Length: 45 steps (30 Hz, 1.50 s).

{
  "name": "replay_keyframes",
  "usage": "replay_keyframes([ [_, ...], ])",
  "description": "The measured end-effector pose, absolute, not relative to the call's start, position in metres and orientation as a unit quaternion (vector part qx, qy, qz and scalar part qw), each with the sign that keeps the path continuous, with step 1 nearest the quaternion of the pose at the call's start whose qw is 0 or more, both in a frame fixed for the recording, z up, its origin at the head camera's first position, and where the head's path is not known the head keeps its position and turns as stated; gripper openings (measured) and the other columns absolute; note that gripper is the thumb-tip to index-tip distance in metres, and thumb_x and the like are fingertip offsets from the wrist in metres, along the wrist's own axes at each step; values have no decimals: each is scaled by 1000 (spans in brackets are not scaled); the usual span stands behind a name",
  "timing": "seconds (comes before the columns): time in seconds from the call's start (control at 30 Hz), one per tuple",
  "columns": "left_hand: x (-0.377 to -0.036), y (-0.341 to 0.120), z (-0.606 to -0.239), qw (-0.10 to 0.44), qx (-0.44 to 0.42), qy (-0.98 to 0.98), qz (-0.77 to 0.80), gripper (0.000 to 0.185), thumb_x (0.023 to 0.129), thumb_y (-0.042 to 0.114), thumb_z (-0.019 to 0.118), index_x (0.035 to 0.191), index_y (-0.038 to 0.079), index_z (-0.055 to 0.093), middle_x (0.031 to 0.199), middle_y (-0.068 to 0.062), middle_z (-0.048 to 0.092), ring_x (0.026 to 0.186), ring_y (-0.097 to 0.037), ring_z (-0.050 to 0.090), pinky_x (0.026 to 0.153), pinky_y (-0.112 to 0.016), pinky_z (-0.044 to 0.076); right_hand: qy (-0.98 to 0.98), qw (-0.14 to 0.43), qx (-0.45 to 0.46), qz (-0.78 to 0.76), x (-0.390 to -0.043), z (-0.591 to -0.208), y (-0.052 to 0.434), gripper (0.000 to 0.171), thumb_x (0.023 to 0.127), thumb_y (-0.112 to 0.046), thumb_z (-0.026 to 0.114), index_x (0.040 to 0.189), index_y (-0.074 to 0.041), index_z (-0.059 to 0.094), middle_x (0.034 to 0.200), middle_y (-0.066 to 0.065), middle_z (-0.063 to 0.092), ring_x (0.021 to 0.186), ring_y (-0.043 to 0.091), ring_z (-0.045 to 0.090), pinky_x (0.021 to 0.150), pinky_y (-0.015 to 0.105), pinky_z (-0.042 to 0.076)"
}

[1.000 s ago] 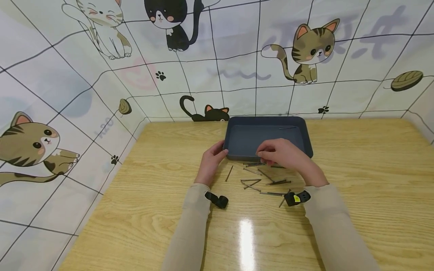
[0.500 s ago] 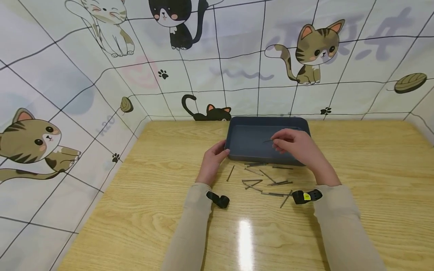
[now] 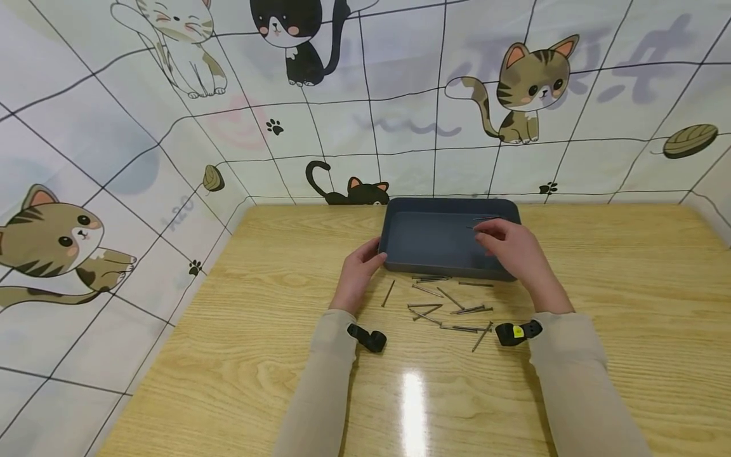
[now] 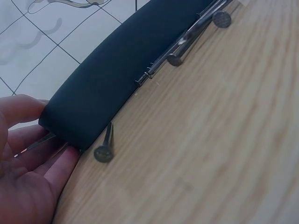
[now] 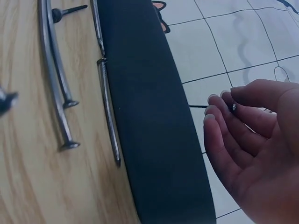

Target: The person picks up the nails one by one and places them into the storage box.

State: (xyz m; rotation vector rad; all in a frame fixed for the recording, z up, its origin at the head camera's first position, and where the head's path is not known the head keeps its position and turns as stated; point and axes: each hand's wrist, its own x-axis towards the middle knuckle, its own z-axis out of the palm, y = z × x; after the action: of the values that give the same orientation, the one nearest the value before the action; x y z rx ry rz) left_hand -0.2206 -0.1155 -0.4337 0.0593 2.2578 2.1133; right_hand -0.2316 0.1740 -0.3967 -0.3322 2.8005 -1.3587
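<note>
A dark blue rectangular tray (image 3: 422, 241) stands at the back of the wooden table. My left hand (image 3: 356, 273) grips its front left corner, thumb and fingers around the wall in the left wrist view (image 4: 93, 88). Over the tray's right part, my right hand (image 3: 516, 251) pinches a nail (image 5: 198, 106) between thumb and fingertips; the nail head shows at the fingers in the right wrist view. Inside, near the back right, lies at least one nail (image 3: 485, 218), partly hidden by that hand. Several loose nails (image 3: 471, 310) are scattered before the tray.
One nail (image 3: 388, 293) lies apart near my left hand. Another nail (image 5: 110, 116) lies along the tray's front wall. Behind the table (image 3: 274, 381) hangs a cat-print sheet (image 3: 400, 127), which also covers the left side. Black wrist cameras (image 3: 374, 341) sit on both wrists.
My right hand has moved from the tray's front edge back and right over the tray, carrying the nail. The left hand keeps its hold on the corner.
</note>
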Motion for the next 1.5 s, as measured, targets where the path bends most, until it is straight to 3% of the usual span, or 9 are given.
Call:
replay_keyframes([
  [0.33,-233,-118,-456,13,15,736,677,45,88,20,55,132,15,46,130,-1,47,119,-12,42,95,-32,35,912,28,-104,-397,-235,-409,178,46,93,-33,40,130,-5,45,122,20,50,85,30,59,73,44,44],
  [0.73,-219,-115,-433,23,18,734,679,47,88,16,54,133,6,43,133,-10,44,122,-21,39,96,-33,34,931,53,-125,-339,-238,-414,175,47,94,-32,40,129,0,45,126,22,45,105,37,48,82,51,39],
  [0.97,-219,-116,-434,28,19,735,678,47,89,16,53,134,7,42,134,-10,43,123,-21,38,96,-34,33,938,51,-140,-313,-239,-416,172,43,93,-24,44,126,2,47,122,24,48,103,38,50,81,51,39],
  [1.5,-220,-116,-434,27,19,737,675,47,89,15,53,133,7,42,133,-9,44,122,-20,39,96,-33,34,951,80,-143,-263,-238,-413,167,41,92,-25,46,123,1,51,122,24,48,107,39,46,83,52,38],
])
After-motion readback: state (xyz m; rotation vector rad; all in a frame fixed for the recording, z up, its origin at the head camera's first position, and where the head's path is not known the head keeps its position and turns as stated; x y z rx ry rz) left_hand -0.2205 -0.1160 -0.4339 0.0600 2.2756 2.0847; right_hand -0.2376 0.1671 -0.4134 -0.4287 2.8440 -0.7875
